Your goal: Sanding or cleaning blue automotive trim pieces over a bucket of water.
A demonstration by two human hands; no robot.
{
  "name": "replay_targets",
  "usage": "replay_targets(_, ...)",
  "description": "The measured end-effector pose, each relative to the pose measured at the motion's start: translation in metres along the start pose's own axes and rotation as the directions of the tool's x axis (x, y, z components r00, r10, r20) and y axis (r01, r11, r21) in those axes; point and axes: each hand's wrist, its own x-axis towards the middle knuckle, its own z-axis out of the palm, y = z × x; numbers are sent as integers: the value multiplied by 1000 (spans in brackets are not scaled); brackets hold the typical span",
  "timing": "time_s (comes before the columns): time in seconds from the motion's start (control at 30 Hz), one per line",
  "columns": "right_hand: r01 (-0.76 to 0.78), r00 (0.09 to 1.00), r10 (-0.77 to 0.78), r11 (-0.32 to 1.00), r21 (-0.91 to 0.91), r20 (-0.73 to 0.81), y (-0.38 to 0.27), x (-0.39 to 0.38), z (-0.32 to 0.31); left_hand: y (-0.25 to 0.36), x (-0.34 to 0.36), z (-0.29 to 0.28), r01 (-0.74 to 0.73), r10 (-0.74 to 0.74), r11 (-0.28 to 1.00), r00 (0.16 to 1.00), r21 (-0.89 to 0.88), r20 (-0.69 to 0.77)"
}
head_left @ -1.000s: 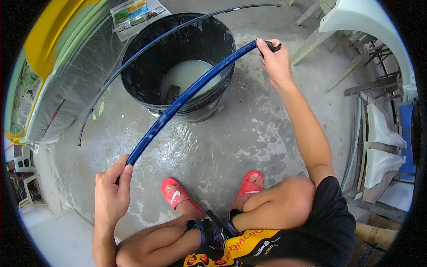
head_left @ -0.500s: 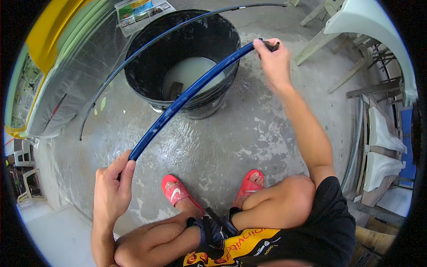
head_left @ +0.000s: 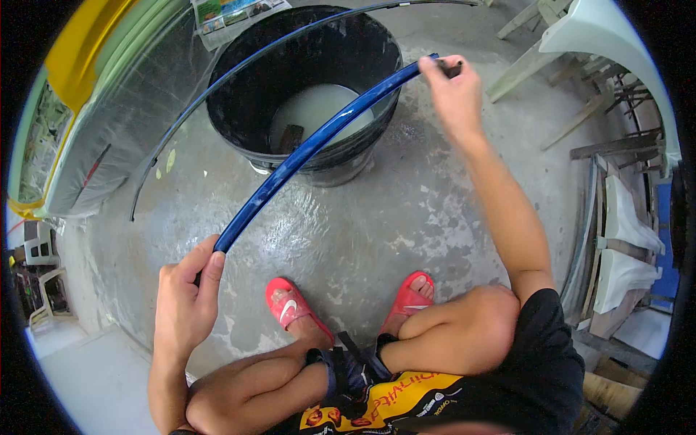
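Note:
A narrow, curved blue strip (head_left: 290, 167), glossy and with a few wet-looking pale marks, slants up to the right over a black bucket (head_left: 232, 141). My left hand (head_left: 187, 293) grips its near end between thumb and curled fingers. At the far end, my right hand (head_left: 457, 98) is closed round a small dark folded sheet (head_left: 451, 69), its fingers against the strip; the sheet's material is unclear. Cloudy water (head_left: 315, 109) lies in the bucket, with a dark block (head_left: 291, 138) in it.
A second thin curved strip (head_left: 239, 67) arches across the bucket's far side. Plastic-covered yellow and pale green panels (head_left: 87, 72) stand at left. White curved panels (head_left: 627, 210) and a plastic chair leg (head_left: 518, 72) are at right. Newspaper (head_left: 225, 18) lies behind the bucket, on wet grey concrete (head_left: 348, 232).
The view has shifted slightly, so the bucket sits a little higher in it. Both hands keep their holds on the strip's ends, with the right hand barely moved.

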Motion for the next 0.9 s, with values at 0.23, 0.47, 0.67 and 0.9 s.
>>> replay_targets(0.23,43,989,-43,999,6,144,-6,-8,5,0,1,1,20,-20,1000,1000,-18,-10)
replay_targets(0.47,-28,1000,29,997,-70,13,1,-2,5,2,-1,-3,43,-42,998,999,37,-11)
replay_targets(0.67,53,988,-72,989,-140,-135,1,3,1,1,0,0,41,-41,999,999,28,-14)
replay_targets(0.9,5,999,-6,999,-38,-40,23,18,-1,2,2,-1,30,-30,1000,1000,5,-4)
